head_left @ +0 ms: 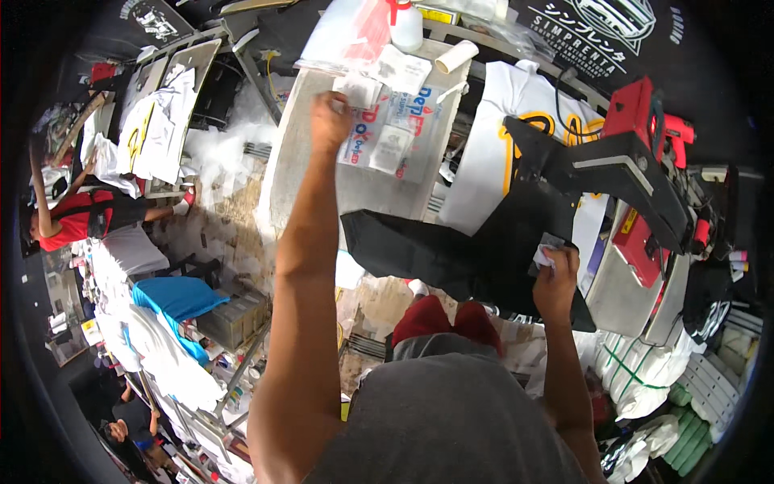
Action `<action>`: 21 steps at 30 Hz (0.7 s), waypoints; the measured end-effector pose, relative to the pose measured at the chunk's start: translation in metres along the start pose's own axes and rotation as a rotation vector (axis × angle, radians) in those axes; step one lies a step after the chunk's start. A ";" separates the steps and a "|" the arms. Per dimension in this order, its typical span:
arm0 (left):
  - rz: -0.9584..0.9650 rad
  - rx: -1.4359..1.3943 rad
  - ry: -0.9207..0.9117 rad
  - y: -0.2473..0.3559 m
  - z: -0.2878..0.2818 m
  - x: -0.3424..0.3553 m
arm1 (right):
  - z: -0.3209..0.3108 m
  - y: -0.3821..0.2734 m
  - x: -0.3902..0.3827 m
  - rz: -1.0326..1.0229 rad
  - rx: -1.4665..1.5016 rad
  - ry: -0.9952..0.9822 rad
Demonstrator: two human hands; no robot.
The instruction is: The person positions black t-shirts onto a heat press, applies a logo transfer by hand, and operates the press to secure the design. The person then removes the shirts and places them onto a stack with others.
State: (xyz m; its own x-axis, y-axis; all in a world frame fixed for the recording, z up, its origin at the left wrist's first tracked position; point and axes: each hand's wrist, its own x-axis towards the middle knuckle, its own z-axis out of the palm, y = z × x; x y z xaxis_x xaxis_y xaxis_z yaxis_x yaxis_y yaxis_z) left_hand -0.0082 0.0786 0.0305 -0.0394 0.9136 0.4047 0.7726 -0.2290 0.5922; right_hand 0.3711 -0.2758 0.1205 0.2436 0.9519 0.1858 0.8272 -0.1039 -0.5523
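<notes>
My left hand reaches to the far left of the grey board, its fingers closed at the corner of a small white sheet. That sheet lies with more white squares on a clear plastic bag with red and blue print. In my right hand is a small piece of thin translucent film, pinched over a black garment. The garment is draped across the platen of a red and black heat press.
A white shirt with yellow-edged black lettering lies behind the black garment. Beyond the board stand a white spray bottle and a paper roll. A red heat gun sits by the press. Another person in red works at far left.
</notes>
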 end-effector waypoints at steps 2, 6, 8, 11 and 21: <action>0.012 -0.080 -0.172 0.011 0.017 -0.019 | 0.000 0.000 0.000 0.004 -0.036 -0.012; 0.021 -0.131 -0.165 0.018 0.034 -0.038 | 0.000 0.000 -0.002 0.029 0.000 0.002; 0.030 -0.158 -0.140 0.014 0.034 -0.037 | 0.000 0.000 -0.002 0.081 0.044 -0.007; 0.051 -0.020 -0.009 0.008 0.028 -0.034 | 0.000 0.000 -0.001 0.110 0.049 -0.031; 0.022 -0.335 -0.138 0.119 0.092 0.027 | -0.002 0.003 -0.001 0.078 0.017 -0.027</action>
State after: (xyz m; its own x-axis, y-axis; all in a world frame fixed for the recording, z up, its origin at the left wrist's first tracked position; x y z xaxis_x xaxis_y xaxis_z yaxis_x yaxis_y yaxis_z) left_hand 0.1410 0.1065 0.0481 0.0784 0.9388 0.3354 0.5206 -0.3255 0.7893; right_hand 0.3747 -0.2772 0.1202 0.2936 0.9484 0.1199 0.7973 -0.1738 -0.5781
